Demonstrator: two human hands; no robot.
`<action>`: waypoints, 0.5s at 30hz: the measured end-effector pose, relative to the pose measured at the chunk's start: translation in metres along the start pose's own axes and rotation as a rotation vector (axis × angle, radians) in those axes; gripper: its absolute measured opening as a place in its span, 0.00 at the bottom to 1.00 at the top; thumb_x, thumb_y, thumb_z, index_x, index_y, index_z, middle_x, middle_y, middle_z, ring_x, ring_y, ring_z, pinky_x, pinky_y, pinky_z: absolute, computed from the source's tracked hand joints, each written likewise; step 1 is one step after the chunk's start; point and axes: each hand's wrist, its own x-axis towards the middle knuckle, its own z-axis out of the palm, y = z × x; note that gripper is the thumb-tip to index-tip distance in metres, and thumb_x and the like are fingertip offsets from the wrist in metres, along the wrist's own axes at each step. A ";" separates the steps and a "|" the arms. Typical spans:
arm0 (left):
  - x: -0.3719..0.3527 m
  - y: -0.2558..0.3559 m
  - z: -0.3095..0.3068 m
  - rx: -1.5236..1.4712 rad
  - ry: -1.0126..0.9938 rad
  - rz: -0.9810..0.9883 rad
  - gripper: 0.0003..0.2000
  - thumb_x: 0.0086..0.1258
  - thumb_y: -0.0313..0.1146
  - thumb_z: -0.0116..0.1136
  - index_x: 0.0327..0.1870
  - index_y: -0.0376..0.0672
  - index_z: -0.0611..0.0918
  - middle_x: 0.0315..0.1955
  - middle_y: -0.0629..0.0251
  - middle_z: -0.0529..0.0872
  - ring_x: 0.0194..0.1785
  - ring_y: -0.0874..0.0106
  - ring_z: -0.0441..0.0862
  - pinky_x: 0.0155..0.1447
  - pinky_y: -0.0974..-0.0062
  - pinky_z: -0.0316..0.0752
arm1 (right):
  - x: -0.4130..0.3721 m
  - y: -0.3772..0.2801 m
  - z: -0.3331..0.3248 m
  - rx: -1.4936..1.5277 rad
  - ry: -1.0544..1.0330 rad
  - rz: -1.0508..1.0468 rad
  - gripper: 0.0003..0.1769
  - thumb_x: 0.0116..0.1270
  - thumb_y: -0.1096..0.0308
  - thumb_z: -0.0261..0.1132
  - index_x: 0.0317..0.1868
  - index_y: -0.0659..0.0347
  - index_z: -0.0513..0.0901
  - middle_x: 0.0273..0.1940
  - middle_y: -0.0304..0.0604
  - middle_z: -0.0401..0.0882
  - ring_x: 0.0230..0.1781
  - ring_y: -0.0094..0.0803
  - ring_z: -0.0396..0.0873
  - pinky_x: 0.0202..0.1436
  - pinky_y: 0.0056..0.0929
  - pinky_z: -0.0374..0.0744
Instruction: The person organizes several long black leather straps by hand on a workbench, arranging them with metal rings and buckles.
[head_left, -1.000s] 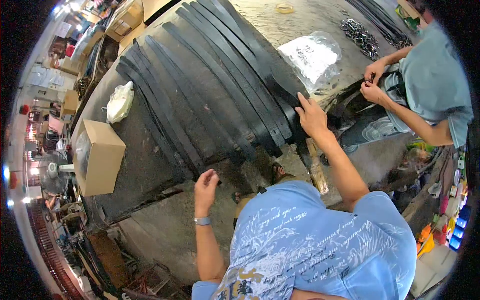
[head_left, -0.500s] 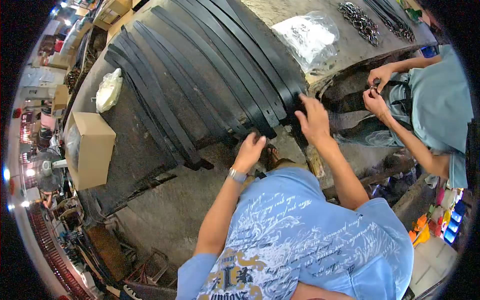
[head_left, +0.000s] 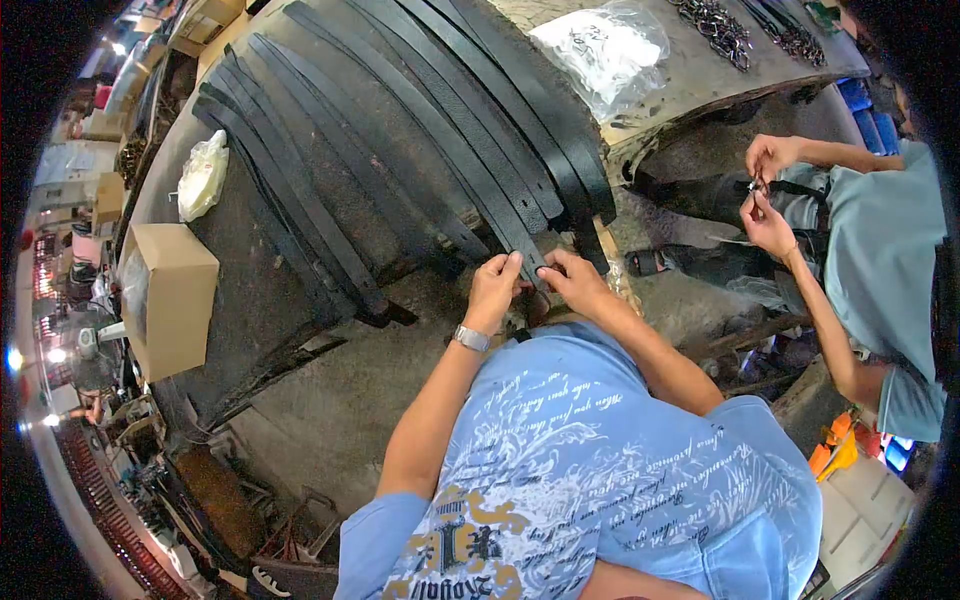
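Note:
Several long black leather straps [head_left: 330, 180] lie side by side over the dark table [head_left: 265, 330], their near ends reaching its front edge. One strap [head_left: 518, 240] has its end between my two hands, just past that edge. My left hand [head_left: 493, 292], with a metal watch on the wrist, pinches the left side of this end with thumb and fingers. From the other side, my right hand [head_left: 578, 284] grips the same end, its fingers closed. The fingers partly hide the strap's tip. To the right, wider straps [head_left: 583, 180] overlap each other close to my right hand.
An open cardboard box [head_left: 180, 300] and a pale plastic bundle [head_left: 203, 175] stand on the table's left. A clear bag of metal pieces [head_left: 605, 55] and chains [head_left: 712, 30] lie at the back right. A co-worker [head_left: 860, 270] sits at the right, handling a small metal piece.
My right hand has moved left and down from the wider straps, and both hands have closed on one strap's end. The view has shifted slightly.

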 end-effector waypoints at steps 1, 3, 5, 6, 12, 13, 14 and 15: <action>-0.004 -0.001 0.003 -0.055 -0.005 -0.001 0.14 0.76 0.44 0.57 0.42 0.42 0.84 0.36 0.72 0.87 0.36 0.80 0.84 0.38 0.80 0.75 | 0.003 0.003 0.001 0.031 0.003 -0.010 0.19 0.67 0.55 0.67 0.48 0.62 0.80 0.31 0.51 0.83 0.34 0.49 0.81 0.37 0.42 0.76; -0.005 -0.001 0.002 -0.086 -0.033 -0.034 0.13 0.79 0.43 0.54 0.47 0.42 0.84 0.40 0.71 0.88 0.39 0.75 0.87 0.40 0.80 0.74 | 0.008 0.001 0.000 0.051 0.001 0.034 0.16 0.69 0.59 0.66 0.47 0.64 0.80 0.34 0.50 0.83 0.36 0.42 0.81 0.40 0.38 0.77; -0.001 0.000 -0.002 -0.028 -0.072 -0.036 0.14 0.79 0.43 0.54 0.48 0.42 0.84 0.40 0.71 0.88 0.39 0.76 0.87 0.40 0.80 0.75 | 0.010 -0.011 -0.006 0.022 0.015 0.045 0.15 0.69 0.61 0.66 0.47 0.64 0.80 0.36 0.50 0.83 0.37 0.38 0.81 0.42 0.36 0.77; 0.001 0.000 -0.002 0.000 -0.093 -0.036 0.14 0.79 0.43 0.54 0.48 0.42 0.84 0.40 0.71 0.88 0.39 0.76 0.87 0.40 0.80 0.75 | 0.011 -0.020 -0.010 -0.017 0.029 0.032 0.15 0.69 0.61 0.66 0.47 0.64 0.80 0.37 0.51 0.83 0.38 0.38 0.81 0.43 0.37 0.77; 0.022 -0.014 -0.009 0.021 -0.210 0.031 0.16 0.79 0.47 0.52 0.48 0.44 0.84 0.38 0.73 0.87 0.41 0.79 0.85 0.41 0.79 0.74 | 0.027 0.002 -0.015 -0.054 -0.024 -0.072 0.19 0.67 0.56 0.66 0.52 0.61 0.79 0.43 0.56 0.85 0.46 0.52 0.83 0.50 0.42 0.79; 0.026 -0.011 -0.008 0.056 -0.219 -0.007 0.17 0.79 0.49 0.52 0.48 0.44 0.83 0.38 0.73 0.87 0.42 0.79 0.85 0.42 0.79 0.74 | 0.033 0.021 -0.009 0.014 -0.014 -0.142 0.20 0.67 0.57 0.67 0.51 0.63 0.79 0.45 0.55 0.85 0.47 0.47 0.84 0.50 0.41 0.79; 0.029 -0.008 -0.008 0.089 -0.219 -0.047 0.18 0.79 0.50 0.52 0.48 0.44 0.83 0.38 0.73 0.86 0.42 0.78 0.85 0.42 0.78 0.75 | 0.039 0.038 -0.004 0.059 -0.011 -0.142 0.20 0.66 0.57 0.68 0.49 0.65 0.79 0.44 0.51 0.84 0.46 0.40 0.82 0.50 0.39 0.77; 0.029 -0.009 -0.010 0.123 -0.222 -0.056 0.20 0.78 0.52 0.53 0.49 0.43 0.83 0.41 0.72 0.86 0.43 0.77 0.85 0.42 0.77 0.75 | 0.039 0.039 -0.004 0.069 -0.056 -0.094 0.20 0.66 0.56 0.68 0.48 0.65 0.79 0.43 0.50 0.83 0.44 0.38 0.80 0.49 0.38 0.77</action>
